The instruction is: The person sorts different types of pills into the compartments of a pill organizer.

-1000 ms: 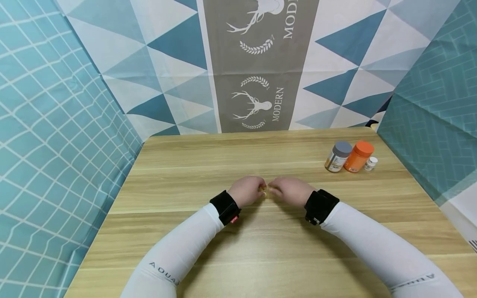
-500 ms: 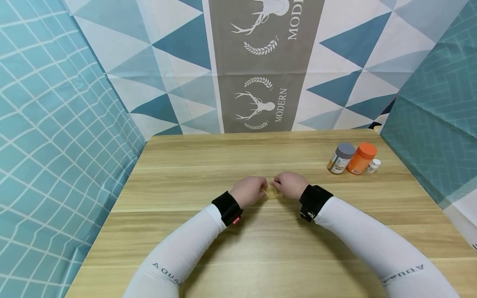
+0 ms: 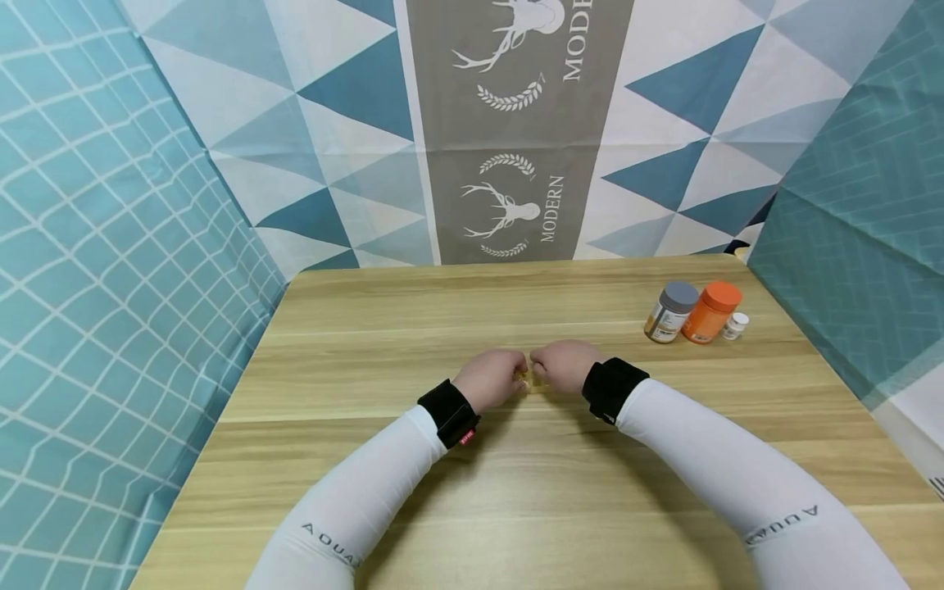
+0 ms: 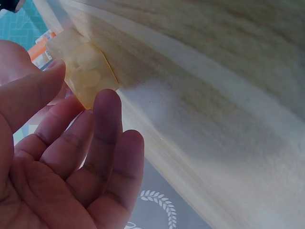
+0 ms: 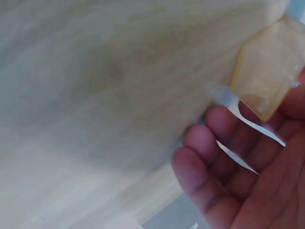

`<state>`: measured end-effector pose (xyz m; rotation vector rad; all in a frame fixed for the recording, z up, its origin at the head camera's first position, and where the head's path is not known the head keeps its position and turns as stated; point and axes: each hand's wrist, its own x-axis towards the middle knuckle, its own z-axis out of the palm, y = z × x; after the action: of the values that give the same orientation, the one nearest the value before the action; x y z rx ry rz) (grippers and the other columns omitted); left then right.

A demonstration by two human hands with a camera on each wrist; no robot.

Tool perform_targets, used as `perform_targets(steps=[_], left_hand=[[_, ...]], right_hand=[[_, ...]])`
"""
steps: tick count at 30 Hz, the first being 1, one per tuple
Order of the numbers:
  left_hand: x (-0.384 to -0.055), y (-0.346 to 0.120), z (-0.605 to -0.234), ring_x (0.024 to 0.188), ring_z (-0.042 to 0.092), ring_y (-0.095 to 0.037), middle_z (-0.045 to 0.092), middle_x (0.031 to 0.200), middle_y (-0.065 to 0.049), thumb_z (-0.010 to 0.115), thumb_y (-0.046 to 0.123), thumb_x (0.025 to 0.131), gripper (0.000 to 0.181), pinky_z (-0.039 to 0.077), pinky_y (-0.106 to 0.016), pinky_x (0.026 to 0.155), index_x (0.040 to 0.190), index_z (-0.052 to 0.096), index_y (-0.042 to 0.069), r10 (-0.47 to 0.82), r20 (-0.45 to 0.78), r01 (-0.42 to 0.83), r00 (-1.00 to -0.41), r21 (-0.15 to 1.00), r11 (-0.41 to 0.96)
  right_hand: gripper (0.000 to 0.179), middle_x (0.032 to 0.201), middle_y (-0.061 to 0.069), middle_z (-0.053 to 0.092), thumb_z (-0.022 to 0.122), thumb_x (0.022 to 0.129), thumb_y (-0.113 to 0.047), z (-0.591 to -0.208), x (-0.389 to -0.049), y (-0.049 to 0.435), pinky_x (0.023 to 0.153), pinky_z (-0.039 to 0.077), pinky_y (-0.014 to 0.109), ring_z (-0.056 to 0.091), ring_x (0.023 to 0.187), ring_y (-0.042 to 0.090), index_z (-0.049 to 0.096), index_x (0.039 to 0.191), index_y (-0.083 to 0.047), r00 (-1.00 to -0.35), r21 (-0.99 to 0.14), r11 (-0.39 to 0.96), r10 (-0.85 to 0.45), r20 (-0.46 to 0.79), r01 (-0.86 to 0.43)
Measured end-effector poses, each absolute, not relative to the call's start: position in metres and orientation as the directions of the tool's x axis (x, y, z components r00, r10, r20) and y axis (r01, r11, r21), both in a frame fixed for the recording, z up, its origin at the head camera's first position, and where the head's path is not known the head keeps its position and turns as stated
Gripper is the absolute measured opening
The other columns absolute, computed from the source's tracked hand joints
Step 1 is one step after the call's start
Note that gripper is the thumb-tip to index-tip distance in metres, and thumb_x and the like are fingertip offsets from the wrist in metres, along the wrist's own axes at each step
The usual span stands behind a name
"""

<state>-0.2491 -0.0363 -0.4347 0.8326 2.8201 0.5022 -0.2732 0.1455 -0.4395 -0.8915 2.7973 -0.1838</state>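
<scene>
A small see-through amber pill box (image 3: 535, 387) is between my two hands, low over the middle of the table. My left hand (image 3: 487, 380) pinches one end with thumb and forefinger, its other fingers loosely bent beside it. Pale round shapes show through the walls of the pill box (image 4: 89, 71) in the left wrist view. From the other side my right hand (image 3: 566, 366) grips the pill box (image 5: 267, 71), fingers bent under it, with the thumb out of sight in the right wrist view. Both hands nearly meet at the knuckles.
At the back right of the wooden table (image 3: 472, 508) stand a grey-capped bottle (image 3: 669, 313), an orange bottle (image 3: 711, 313) and a small white bottle (image 3: 735, 325), close together. Patterned cloths hang behind the table and along both sides.
My right hand has turned and come in closer over the pill box, its wrist shifting leftward and up. My left hand has kept its place and its pinch.
</scene>
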Motion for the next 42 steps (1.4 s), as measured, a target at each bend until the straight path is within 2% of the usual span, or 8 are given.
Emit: perform_targets(steps=[5, 12, 21, 27, 30, 34, 38, 42], left_hand=[[-0.248, -0.042, -0.437, 0.09, 0.064, -0.014, 0.071, 0.105, -0.002, 0.072, 0.023, 0.092, 0.023, 0.051, -0.03, 0.082, 0.11, 0.069, 0.009, 0.531, -0.068, 0.464, -0.844, 0.402, 0.789], [-0.252, -0.05, -0.437, 0.094, 0.063, -0.015, 0.069, 0.109, -0.003, 0.07, 0.024, 0.094, 0.026, 0.051, -0.033, 0.084, 0.115, 0.065, 0.01, 0.524, -0.093, 0.441, -0.847, 0.428, 0.788], [-0.246, -0.064, -0.44, 0.113, 0.061, -0.021, 0.064, 0.125, -0.007, 0.067, 0.033, 0.095, 0.044, 0.048, -0.038, 0.095, 0.13, 0.058, 0.009, 0.482, -0.085, 0.395, -0.872, 0.458, 0.796], [-0.226, -0.08, -0.433, 0.126, 0.053, -0.03, 0.053, 0.142, -0.013, 0.059, 0.052, 0.096, 0.065, 0.044, -0.045, 0.103, 0.144, 0.049, 0.008, 0.494, -0.007, 0.472, -0.869, 0.289, 0.833], [-0.215, -0.093, -0.428, 0.135, 0.043, -0.036, 0.045, 0.149, -0.014, 0.054, 0.06, 0.095, 0.073, 0.038, -0.053, 0.107, 0.15, 0.042, 0.015, 0.465, 0.02, 0.461, -0.885, 0.183, 0.869], [-0.205, -0.107, -0.424, 0.139, 0.036, -0.038, 0.039, 0.153, -0.014, 0.049, 0.066, 0.094, 0.076, 0.031, -0.057, 0.11, 0.153, 0.038, 0.019, 0.431, 0.038, 0.432, -0.901, 0.141, 0.891], [-0.198, -0.113, -0.424, 0.14, 0.035, -0.04, 0.039, 0.153, -0.015, 0.043, 0.069, 0.095, 0.077, 0.03, -0.057, 0.111, 0.153, 0.039, 0.018, 0.43, 0.059, 0.434, -0.901, 0.159, 0.887], [-0.196, -0.115, -0.427, 0.141, 0.033, -0.04, 0.037, 0.155, -0.015, 0.039, 0.071, 0.094, 0.079, 0.029, -0.058, 0.111, 0.153, 0.038, 0.018, 0.421, 0.051, 0.423, -0.905, 0.181, 0.888]], right_hand=[[0.029, 0.064, -0.003, 0.046, 0.049, 0.103, -0.024, -0.446, -0.272, 0.142, 0.064, 0.044, 0.037, 0.048, 0.062, 0.017, 0.049, 0.075, -0.016, -0.828, -0.181, 0.832, -0.549, -0.119, -0.525], [0.023, 0.068, -0.002, 0.052, 0.052, 0.101, -0.024, -0.436, -0.264, 0.153, 0.056, 0.039, 0.03, 0.047, 0.058, 0.013, 0.058, 0.082, -0.013, -0.886, -0.328, 0.847, -0.46, -0.057, -0.419], [0.017, 0.093, 0.007, 0.063, 0.053, 0.1, -0.02, -0.403, -0.251, 0.21, 0.069, 0.047, 0.039, 0.056, 0.079, 0.021, 0.065, 0.102, -0.009, -0.92, -0.415, 0.825, -0.296, 0.258, -0.382], [0.023, 0.108, 0.024, 0.055, 0.049, 0.098, -0.009, -0.379, -0.261, 0.284, 0.082, 0.041, 0.054, 0.051, 0.096, 0.038, 0.061, 0.111, 0.006, -0.902, -0.453, 0.843, -0.082, 0.425, -0.29], [0.031, 0.124, 0.031, 0.046, 0.044, 0.098, -0.009, -0.377, -0.271, 0.32, 0.089, 0.035, 0.059, 0.043, 0.11, 0.046, 0.054, 0.121, 0.009, -0.914, -0.478, 0.855, 0.014, 0.405, -0.199], [0.041, 0.143, 0.034, 0.032, 0.043, 0.098, -0.014, -0.383, -0.28, 0.357, 0.099, 0.03, 0.063, 0.031, 0.126, 0.05, 0.044, 0.134, 0.007, -0.957, -0.505, 0.861, 0.086, 0.277, -0.068], [0.048, 0.148, 0.036, 0.022, 0.045, 0.098, -0.017, -0.392, -0.281, 0.377, 0.105, 0.024, 0.068, 0.024, 0.132, 0.054, 0.037, 0.139, 0.008, -0.982, -0.537, 0.843, 0.086, 0.169, -0.018], [0.052, 0.144, 0.039, 0.022, 0.047, 0.098, -0.017, -0.399, -0.28, 0.383, 0.102, 0.029, 0.068, 0.028, 0.124, 0.055, 0.034, 0.141, 0.009, -0.991, -0.577, 0.816, 0.072, 0.117, -0.009]])
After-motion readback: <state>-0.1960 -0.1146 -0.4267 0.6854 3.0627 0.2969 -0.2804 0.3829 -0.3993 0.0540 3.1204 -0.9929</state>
